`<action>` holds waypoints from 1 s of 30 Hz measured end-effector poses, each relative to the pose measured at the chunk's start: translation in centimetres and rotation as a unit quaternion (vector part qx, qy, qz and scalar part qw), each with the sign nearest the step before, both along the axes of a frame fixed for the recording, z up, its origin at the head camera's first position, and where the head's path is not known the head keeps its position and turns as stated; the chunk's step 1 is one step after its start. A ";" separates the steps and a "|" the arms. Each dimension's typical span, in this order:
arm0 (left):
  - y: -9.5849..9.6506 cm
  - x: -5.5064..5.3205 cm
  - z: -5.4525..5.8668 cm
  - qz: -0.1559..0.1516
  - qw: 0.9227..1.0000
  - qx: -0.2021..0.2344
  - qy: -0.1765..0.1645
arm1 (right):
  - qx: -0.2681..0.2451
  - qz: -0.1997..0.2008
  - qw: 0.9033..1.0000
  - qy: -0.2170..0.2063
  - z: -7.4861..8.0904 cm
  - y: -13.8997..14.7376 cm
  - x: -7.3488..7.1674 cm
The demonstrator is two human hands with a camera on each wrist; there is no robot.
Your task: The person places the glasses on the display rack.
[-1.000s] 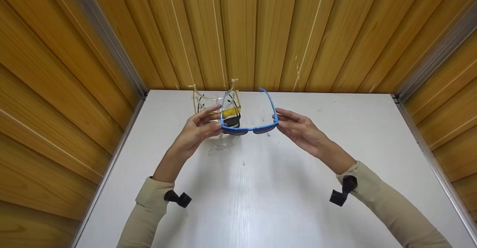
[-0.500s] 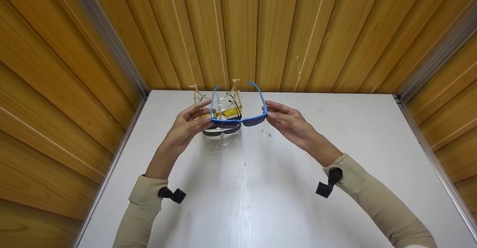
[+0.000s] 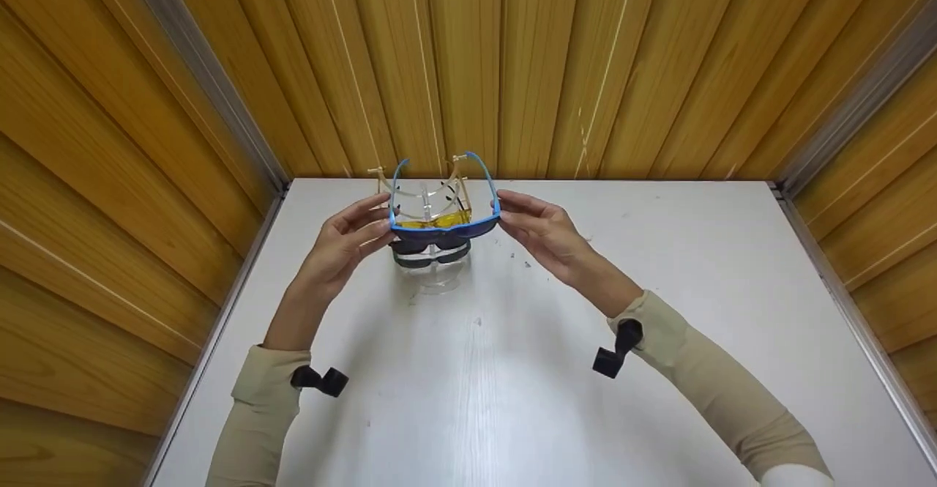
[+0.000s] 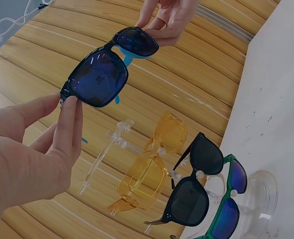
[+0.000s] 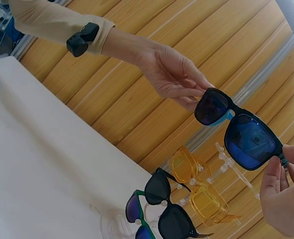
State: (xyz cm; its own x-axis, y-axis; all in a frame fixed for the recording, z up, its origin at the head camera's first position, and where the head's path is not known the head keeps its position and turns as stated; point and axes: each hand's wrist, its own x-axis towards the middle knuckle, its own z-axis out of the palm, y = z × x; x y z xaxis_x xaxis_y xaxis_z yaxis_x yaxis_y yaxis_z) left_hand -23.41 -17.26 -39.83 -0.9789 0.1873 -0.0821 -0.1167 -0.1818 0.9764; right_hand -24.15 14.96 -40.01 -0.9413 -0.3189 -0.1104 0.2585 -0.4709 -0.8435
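Note:
Blue-and-black sunglasses [image 3: 446, 232] with dark blue lenses are in the air, temples unfolded and pointing away from me. My left hand [image 3: 338, 244] pinches their left hinge corner between thumb and fingers. My right hand [image 3: 550, 242] pinches the other corner the same way. Behind and below them is a clear display stand [image 4: 271, 199]. It carries yellow glasses [image 4: 142, 175], black sunglasses [image 4: 188, 201] and green-framed sunglasses [image 4: 225, 220], one under another. The held pair hangs above the yellow ones, near the stand's top bar [image 4: 98, 162], apart from it in both wrist views.
The stand rests on a white table [image 3: 468, 392] toward its back edge, left of centre. Wood-look panels [image 3: 542, 69] close off the back and both sides, with metal rails at the corners. Small dark marks dot the tabletop right of the stand.
Both hands have moved left and farther back with the blue sunglasses, which now overlap the stand in the head view. The black and green-framed pairs below have come into sight.

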 end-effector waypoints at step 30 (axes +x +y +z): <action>-1.0 -2.0 0.3 0.043 0.999 -0.010 -0.004 | 0.072 -0.012 0.997 0.033 1.0 -2.2 -2.7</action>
